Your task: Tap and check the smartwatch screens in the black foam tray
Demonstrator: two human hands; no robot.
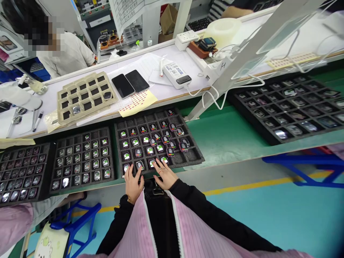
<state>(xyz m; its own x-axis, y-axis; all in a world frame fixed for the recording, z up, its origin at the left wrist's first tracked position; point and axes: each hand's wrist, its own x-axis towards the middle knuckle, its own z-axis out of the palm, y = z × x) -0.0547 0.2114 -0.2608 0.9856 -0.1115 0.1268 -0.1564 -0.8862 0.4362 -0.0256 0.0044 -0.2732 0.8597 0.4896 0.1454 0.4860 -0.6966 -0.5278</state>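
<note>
A black foam tray lies on the green belt in front of me, its pockets filled with several small smartwatch bodies with lit screens. My left hand rests on the tray's near edge, fingers stretched out over the front row. My right hand lies beside it, fingers spread flat and touching the front watch bodies. Neither hand grips anything.
Two more black trays of watch bodies lie to the left, another large tray to the right. Behind is a white shelf with a beige tray, two phones, a power bank and cables. A person sits opposite.
</note>
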